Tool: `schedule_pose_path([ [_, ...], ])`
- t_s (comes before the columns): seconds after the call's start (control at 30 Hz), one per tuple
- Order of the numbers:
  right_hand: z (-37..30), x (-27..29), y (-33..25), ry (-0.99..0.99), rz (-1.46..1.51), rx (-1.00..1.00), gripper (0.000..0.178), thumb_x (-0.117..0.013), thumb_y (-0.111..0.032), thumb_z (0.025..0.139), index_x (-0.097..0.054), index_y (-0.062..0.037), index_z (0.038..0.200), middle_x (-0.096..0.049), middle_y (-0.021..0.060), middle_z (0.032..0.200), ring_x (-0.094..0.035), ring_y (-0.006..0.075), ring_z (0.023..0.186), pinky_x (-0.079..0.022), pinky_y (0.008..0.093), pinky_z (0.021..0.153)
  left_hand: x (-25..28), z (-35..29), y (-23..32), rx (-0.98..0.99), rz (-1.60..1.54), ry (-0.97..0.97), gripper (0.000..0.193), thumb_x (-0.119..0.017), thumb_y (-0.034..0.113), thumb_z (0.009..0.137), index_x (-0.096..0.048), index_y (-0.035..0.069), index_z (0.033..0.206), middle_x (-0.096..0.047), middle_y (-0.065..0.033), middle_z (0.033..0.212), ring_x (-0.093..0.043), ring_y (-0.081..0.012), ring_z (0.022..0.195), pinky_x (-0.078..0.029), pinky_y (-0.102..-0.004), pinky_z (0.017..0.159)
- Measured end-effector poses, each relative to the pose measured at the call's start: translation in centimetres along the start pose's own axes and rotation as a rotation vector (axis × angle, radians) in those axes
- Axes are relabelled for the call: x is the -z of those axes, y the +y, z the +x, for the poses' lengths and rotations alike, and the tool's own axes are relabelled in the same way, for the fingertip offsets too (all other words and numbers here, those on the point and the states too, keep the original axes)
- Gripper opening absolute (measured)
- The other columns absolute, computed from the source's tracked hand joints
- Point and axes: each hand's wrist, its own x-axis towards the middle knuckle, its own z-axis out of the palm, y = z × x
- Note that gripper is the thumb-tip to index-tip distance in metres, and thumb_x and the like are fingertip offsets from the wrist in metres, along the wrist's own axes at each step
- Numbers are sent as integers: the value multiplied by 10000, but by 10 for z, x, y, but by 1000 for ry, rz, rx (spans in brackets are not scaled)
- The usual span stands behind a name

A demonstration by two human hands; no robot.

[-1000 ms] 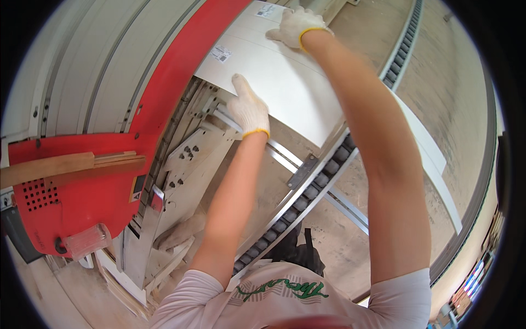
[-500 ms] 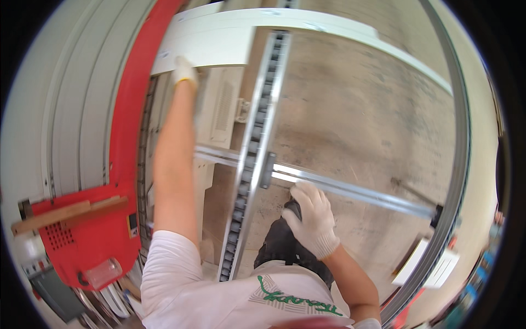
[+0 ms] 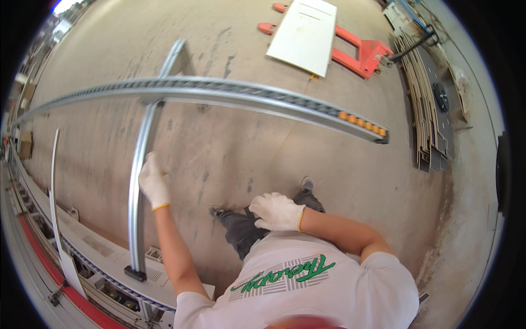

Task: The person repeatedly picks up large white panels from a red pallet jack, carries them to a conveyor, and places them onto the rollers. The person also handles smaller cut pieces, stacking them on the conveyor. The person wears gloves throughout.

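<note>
My left hand (image 3: 154, 182), in a white knit glove, hangs beside a silver metal crossbar (image 3: 138, 164). Its fingers stretch forward and overlap the bar's edge in view; whether they touch it I cannot tell. Nothing shows in that hand. In front of my thighs is my gloved right hand (image 3: 278, 212), its fingers loosely bent and apart, holding nothing. A long roller rail (image 3: 230, 90) crosses beyond both hands, with orange rollers (image 3: 361, 123) near its right end. At the far left a white panel (image 3: 57, 214) is seen nearly edge-on at the machine.
A red pallet jack (image 3: 364, 55) stands far right with a white board (image 3: 307, 33) lying over its forks. Several long boards (image 3: 422, 104) are stacked by the right wall. The machine's red edge (image 3: 49, 279) runs along the lower left. My shoes (image 3: 307, 183) stand on the concrete floor.
My view has swung right, away from the machine. My left hand has left the white panel and is now by the crossbar. My right hand stays in front of my legs.
</note>
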Motion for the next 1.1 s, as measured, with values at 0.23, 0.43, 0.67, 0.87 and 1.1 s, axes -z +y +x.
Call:
schedule_pose_path([
  [0.23,-259,118,220,428,414,-27,377,-746,-295,976,-732,-67,1276,-740,167,1313,-696,385,1232,-567,494,1069,-255,-136,262,-93,546,-77,950,-471,783,1057,-812,-102,998,-788,-343,964,-753,-538,1006,-566,-556,917],
  [0.43,-347,248,372,982,439,-222,303,-798,-102,953,-741,-26,1241,-768,180,1182,-772,332,1050,-614,414,935,-338,-132,300,212,692,72,969,-545,807,982,-824,-119,1025,-754,-426,1051,-762,-548,1093,-562,-589,1035],
  [0.67,-270,330,582,607,282,-200,287,-756,-214,999,-738,-50,1235,-750,154,1216,-730,344,1165,-592,462,1007,-351,-125,263,193,708,315,851,-645,709,1006,-800,-124,919,-765,-351,864,-775,-519,862,-589,-601,843],
  [0.87,-309,394,777,73,38,-524,487,-715,-410,977,-711,-75,1331,-721,193,1323,-674,406,1282,-548,532,1103,-379,-118,329,181,1229,187,754,-606,609,1069,-762,-129,1040,-799,-312,994,-788,-491,989,-600,-592,938],
  [1.1,-365,509,984,94,64,-734,534,-703,-430,977,-706,-57,1360,-733,244,1310,-704,451,1237,-558,555,1079,-618,-111,469,-139,1789,-89,192,-684,229,1010,-758,58,1055,-786,-185,1033,-784,-460,862,-622,-570,795],
])
